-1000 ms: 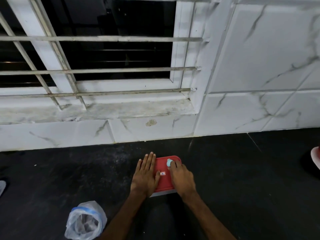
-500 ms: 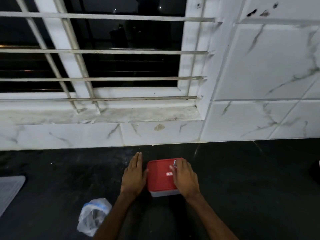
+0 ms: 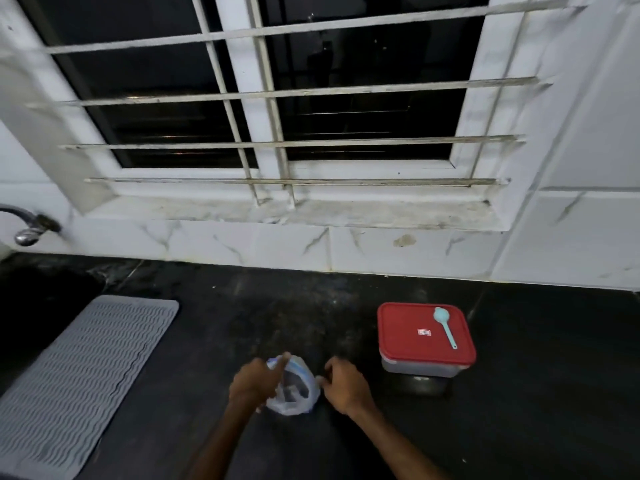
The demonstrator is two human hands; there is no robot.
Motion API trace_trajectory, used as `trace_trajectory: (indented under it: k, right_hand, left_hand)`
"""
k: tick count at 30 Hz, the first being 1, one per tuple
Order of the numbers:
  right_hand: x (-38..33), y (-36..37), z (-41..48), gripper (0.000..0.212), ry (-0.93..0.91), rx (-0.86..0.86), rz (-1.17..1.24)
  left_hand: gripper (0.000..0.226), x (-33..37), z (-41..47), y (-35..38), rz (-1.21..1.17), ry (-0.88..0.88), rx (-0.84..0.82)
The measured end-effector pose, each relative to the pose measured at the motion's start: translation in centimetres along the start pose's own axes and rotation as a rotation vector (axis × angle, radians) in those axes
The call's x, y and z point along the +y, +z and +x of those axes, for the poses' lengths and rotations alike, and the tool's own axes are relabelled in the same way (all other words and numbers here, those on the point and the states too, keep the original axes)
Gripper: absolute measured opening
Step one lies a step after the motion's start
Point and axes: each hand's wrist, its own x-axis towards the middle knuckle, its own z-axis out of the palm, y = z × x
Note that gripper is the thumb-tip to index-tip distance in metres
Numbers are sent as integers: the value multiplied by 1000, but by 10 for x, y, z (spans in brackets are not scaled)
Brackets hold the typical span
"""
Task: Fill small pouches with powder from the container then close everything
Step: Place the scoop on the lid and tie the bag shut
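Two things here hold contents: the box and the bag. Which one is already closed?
The red-lidded container, lid on with a spoon atop; the plastic bag is open between both hands.

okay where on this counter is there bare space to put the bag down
Free: the dark counter between the ribbed grey mat and the red-lidded container, back to the tiled wall; also right of the container. Crowded: the front centre, where both hands, left and right, hold the plastic bag.

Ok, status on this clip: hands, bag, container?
Left hand and right hand both pinching the plastic bag at its mouth. Container lidded, spoon lying on top. Nothing in the way.
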Motion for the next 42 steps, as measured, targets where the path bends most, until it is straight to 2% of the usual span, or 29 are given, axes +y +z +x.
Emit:
trace_trajectory:
  k: [2, 4, 8, 11, 13, 15, 19, 22, 24, 27, 31, 34, 36, 39, 42]
  right_hand:
    - [-5, 12, -5, 22, 22, -93, 42]
    - [-10, 14, -8, 16, -10, -107, 172]
    - [-15, -4, -1, 13, -51, -26, 493]
    - [-15, -22, 8, 13, 28, 125, 708]
    - [-19, -30, 12, 20, 47, 156, 763]
    - [-18, -42, 18, 12, 24, 221, 773]
    - [-8, -62, 27, 22, -6, 332, 771]
    - [-2, -76, 25, 24, 6, 341, 845]
    - [-3, -80, 24, 22, -29, 335, 861]
    - [-1, -79, 23, 23, -82, 352, 855]
    - [9, -79, 22, 21, -93, 339, 883]
    - [14, -79, 17, 17, -99, 222, 831]
    - [17, -80, 14, 12, -88, 105, 778]
    - [11, -89, 14, 35, -60, 125, 863]
    - [-9, -102, 17, 24, 12, 102, 988]
  left_hand:
    - [56, 5, -7, 14, 7, 17, -71]
    - [41, 13, -12, 21, -55, 63, -54]
    - [19, 28, -8, 13, -433, 167, 29]
    - [23, 50, -12, -2, -690, 283, 62]
    - [28, 61, -20, -7, -811, 339, 32]
    - [27, 75, -20, -9, -873, 377, 25]
    - [26, 79, 4, -2, -879, 293, 231]
    - [25, 83, 12, -15, -1035, 199, 373]
    - [22, 91, 10, -26, -1179, 186, 372]
    - [22, 96, 2, -32, -1284, 235, 240]
    - [30, 87, 1, -40, -1259, 303, 39]
    - [35, 87, 7, -47, -1161, 304, -92]
    - [28, 89, 8, -49, -1008, 366, -25]
    - [13, 94, 1, -47, -874, 490, 141]
    - [12, 103, -8, -42, -785, 565, 206]
